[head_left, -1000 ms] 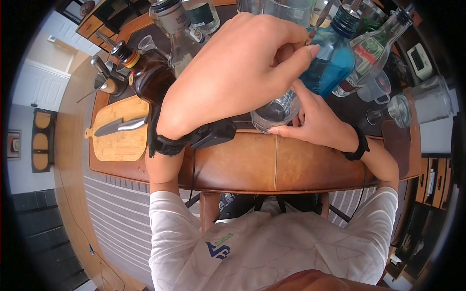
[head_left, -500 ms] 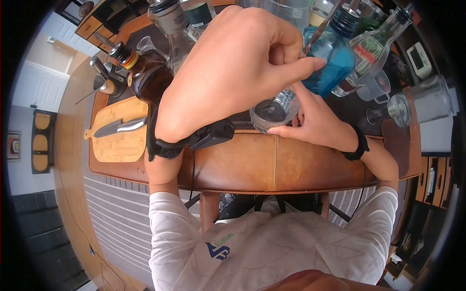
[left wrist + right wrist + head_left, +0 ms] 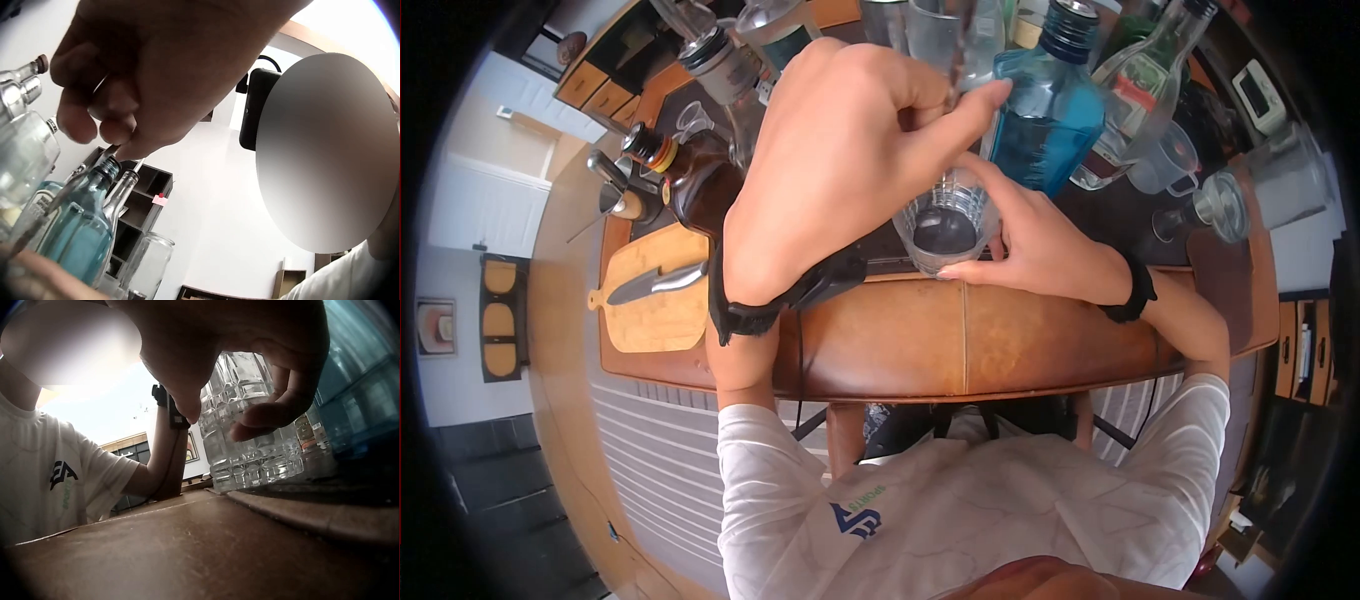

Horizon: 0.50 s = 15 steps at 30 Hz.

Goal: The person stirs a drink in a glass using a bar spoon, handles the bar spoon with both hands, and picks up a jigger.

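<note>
My left hand (image 3: 830, 160) is raised over the glass, thumb and fingers pinching the thin, twisted metal stem of a bar spoon (image 3: 59, 200). In the head view the upper stem rises beyond the fingers; its lower end is hidden behind the hand. My right hand (image 3: 1055, 245) grips the side of a clear cut-glass mixing glass (image 3: 940, 235) with thumb and fingers, at the table's near edge. The right wrist view shows the block pattern of the glass (image 3: 250, 456), standing upright. A blue bottle (image 3: 1050, 120) stands just beyond the right hand.
At the left lie a wooden cutting board (image 3: 650, 325) and a knife (image 3: 657, 284). A brown bottle (image 3: 700, 180) and a clear bottle (image 3: 725, 75) stand behind the left forearm. Right of the blue bottle are a labelled clear bottle (image 3: 1140, 90), a plastic measuring cup (image 3: 1165, 160) and a glass jar (image 3: 1280, 180).
The head view has shifted, moving the table scene left and slightly down. The spoon's stem has swung left, off the blue bottle, and stands steeper. My right hand keeps its hold on the glass.
</note>
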{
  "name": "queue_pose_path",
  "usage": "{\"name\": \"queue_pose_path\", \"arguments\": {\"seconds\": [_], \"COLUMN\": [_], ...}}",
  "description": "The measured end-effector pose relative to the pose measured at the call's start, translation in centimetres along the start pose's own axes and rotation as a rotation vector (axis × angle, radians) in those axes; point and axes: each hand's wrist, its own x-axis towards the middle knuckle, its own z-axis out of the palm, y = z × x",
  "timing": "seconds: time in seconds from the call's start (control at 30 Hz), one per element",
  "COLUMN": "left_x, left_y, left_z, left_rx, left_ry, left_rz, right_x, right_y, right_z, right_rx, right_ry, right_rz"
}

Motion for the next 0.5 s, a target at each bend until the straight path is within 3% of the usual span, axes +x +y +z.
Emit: {"name": "queue_pose_path", "arguments": {"seconds": [0.13,0.2,0.23,0.3,0.37,0.5], "left_x": [0.0,0.0,0.0,0.0,0.0,0.0], "left_y": [0.3,0.5,0.6,0.7,0.7,1.0], "left_z": [0.4,0.4,0.4,0.3,0.2,-0.3], "left_rx": [0.022,0.023,-0.002,-0.022,-0.089,-0.111], "left_ry": [0.016,0.013,-0.001,-0.024,-0.055,-0.038], "left_rz": [-0.092,-0.103,-0.145,-0.178,-0.280,-0.281], "right_x": [0.1,0.3,0.1,-0.1,-0.1,-0.2], "right_y": [-1.1,-2.0,-1.8,-1.0,-0.7,-0.6], "right_z": [-0.9,-1.5,-1.4,-0.9,-0.8,-0.7], "right_rx": [-0.074,0.013,0.015,-0.032,-0.027,-0.010], "right_ry": [-0.023,-0.171,-0.158,-0.071,-0.053,-0.044], "right_rz": [0.006,0.215,0.213,0.047,0.030,0.016]}}
